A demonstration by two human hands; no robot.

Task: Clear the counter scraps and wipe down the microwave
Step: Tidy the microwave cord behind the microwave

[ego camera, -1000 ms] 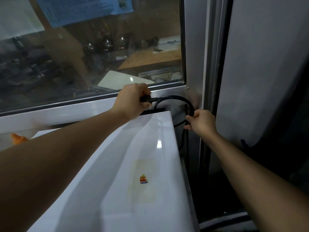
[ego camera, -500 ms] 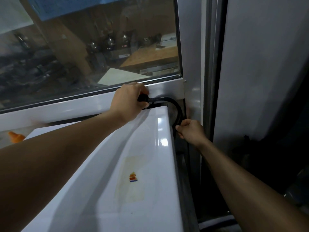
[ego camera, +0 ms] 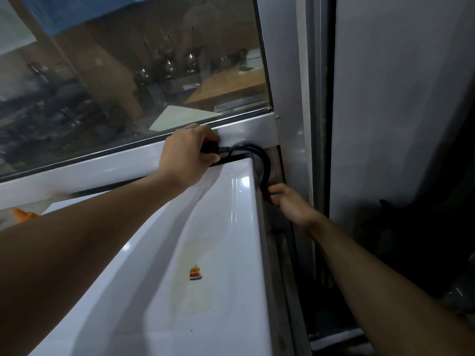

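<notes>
Behind microwave (ego camera: 218, 227) — both hands (ego camera: 189, 152) (ego camera: 293, 204) grip black cord (ego camera: 264, 160).

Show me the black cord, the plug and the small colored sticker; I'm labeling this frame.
black cord (ego camera: 266, 163), head view, on the curved bend.
plug (ego camera: 209, 149), head view, on its black body.
colored sticker (ego camera: 195, 273), head view, on its striped middle.

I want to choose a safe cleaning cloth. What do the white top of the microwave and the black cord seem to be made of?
Microwave top: it looks like painted or enamelled sheet metal with a glossy finish, since it shows sharp bright reflections; glossy plastic is also possible.
Black cord: probably rubber or soft plastic sheathing, matte, since it bends in a smooth curve between the left hand and the right hand.
</notes>
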